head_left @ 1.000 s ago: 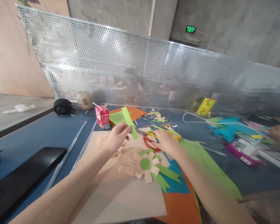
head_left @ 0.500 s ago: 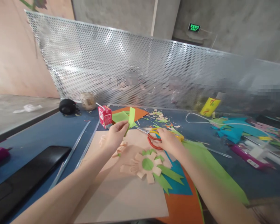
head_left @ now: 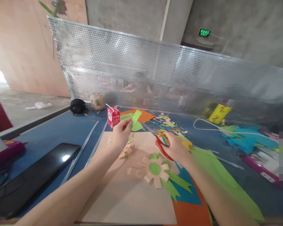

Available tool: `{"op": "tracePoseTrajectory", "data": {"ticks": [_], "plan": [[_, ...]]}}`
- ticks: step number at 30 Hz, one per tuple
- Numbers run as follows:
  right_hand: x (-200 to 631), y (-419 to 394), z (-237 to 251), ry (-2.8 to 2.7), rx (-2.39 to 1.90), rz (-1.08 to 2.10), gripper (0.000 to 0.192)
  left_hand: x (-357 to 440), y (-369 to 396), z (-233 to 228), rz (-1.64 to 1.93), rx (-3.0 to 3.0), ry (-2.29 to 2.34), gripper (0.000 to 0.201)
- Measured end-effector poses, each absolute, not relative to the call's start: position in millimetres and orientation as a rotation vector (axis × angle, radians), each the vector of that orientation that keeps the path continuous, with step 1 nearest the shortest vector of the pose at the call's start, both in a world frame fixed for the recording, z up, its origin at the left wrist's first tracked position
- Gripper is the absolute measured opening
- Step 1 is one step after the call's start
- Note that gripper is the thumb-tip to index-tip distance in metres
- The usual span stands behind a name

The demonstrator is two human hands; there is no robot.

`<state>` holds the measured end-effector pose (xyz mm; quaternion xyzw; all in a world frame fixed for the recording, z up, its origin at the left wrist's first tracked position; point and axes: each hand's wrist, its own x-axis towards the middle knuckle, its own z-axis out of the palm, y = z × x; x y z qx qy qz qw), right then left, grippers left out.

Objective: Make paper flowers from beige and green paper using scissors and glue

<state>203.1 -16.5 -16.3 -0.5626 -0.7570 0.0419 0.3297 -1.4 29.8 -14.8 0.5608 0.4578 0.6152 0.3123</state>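
Both forearms reach forward over the tabletop [head_left: 52,131]. The left hand [head_left: 119,135] is raised, its fingers pinching a green paper strip [head_left: 135,118] upright. The right hand [head_left: 176,148] grips red-and-yellow scissors [head_left: 160,142], blades pointing toward the strip.

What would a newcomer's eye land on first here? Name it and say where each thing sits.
First the two bare hands at centre: the left hand pinches a green paper strip, and the right hand grips red-and-yellow scissors beside it. Just below them a peach paper flower with a green centre lies on a beige sheet. A small red drink carton stands behind the left hand, before the perforated metal screen.
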Motion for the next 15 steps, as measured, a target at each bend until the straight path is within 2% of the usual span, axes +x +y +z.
{"op": "tracePoseTrajectory", "data": {"ticks": [10,15], "plan": [[204.1,-16.9,-18.0,-2.022,-1.513,0.209,0.033,-2.1,33.3,-20.4,1.587,1.456,1.126,0.037],[201.8,-20.1,-14.5,-2.036,-1.502,0.263,0.025,3.4,30.3,-20.5,1.560,1.470,1.108,0.037]]}}
